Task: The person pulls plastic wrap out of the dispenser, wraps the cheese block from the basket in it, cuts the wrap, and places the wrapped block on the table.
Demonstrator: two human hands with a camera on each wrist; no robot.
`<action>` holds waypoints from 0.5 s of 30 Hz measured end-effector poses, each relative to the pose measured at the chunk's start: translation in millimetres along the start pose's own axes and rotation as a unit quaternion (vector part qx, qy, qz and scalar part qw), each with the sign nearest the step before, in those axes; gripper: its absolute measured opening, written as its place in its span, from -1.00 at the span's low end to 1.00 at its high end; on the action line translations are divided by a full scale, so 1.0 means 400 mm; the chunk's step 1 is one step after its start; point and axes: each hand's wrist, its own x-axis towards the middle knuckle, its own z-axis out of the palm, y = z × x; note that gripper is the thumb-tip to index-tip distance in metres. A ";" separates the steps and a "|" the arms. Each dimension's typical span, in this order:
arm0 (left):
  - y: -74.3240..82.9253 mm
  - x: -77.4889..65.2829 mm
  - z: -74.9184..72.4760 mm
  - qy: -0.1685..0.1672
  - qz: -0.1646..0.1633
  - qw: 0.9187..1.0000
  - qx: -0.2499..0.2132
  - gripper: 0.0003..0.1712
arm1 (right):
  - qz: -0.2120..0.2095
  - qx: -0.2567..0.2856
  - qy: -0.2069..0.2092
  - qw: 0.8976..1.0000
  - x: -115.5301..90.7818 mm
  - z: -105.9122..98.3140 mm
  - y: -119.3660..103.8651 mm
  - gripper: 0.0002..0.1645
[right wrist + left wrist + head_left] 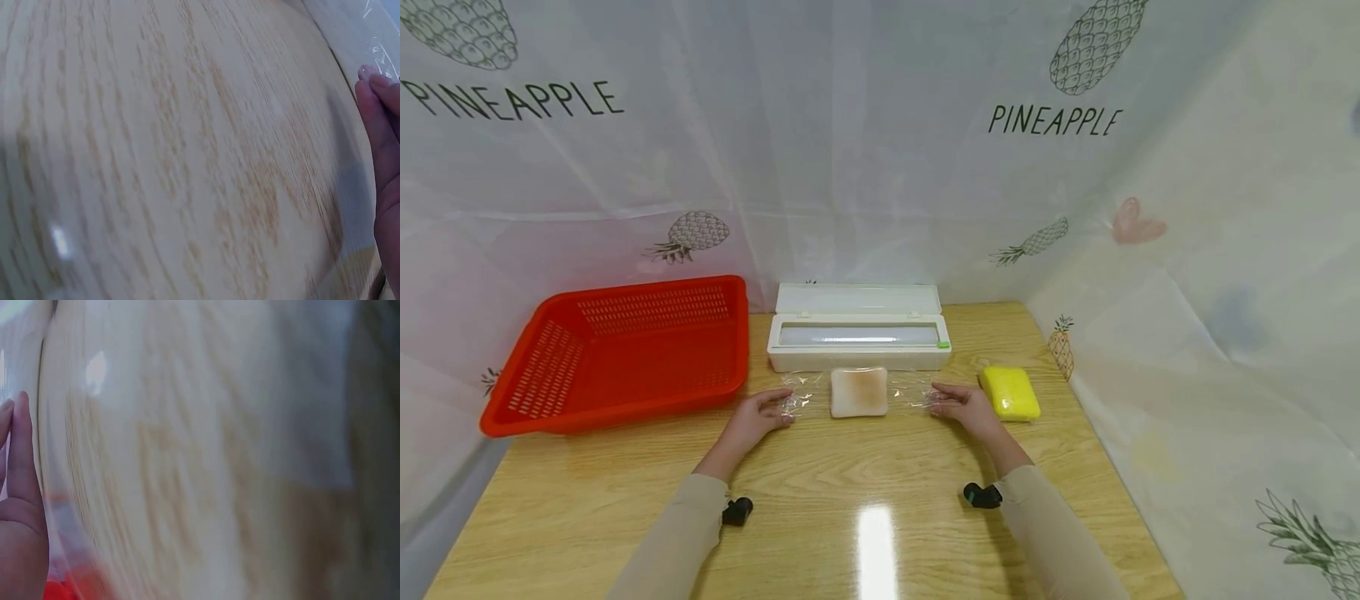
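A toast slice (859, 393) with a browned middle lies inside clear plastic film (811, 397), which stretches out on both sides of it. At the film's left end, my left hand (754, 422) pinches the plastic between thumb and fingers. My right hand (967, 410) pinches the opposite end the same way. Only part of the left hand (22, 506) shows in the left wrist view, at the edge. In the right wrist view, the fingertips of the right hand (382, 137) meet at the shiny film (380, 53).
Just behind the toast stands a white cling film dispenser (861, 360) with its lid raised. A red perforated basket (747, 333) is at the left. Near the right hand sits a yellow block-shaped packet (1012, 393). Curtains hang behind and beside the wooden table (805, 517).
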 end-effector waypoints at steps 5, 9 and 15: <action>0.006 -0.010 0.004 0.021 0.009 1.000 -0.004 -0.41 | -0.016 0.008 0.019 1.000 -0.012 -0.005 0.007 -0.43; 0.034 -0.019 0.014 0.065 0.067 0.995 0.024 -0.44 | -0.029 -0.016 0.076 0.997 -0.028 -0.005 -0.045 -0.40; 0.139 0.004 0.046 0.103 0.145 0.978 0.112 -0.49 | -0.032 -0.049 0.159 0.986 0.032 -0.024 -0.065 -0.34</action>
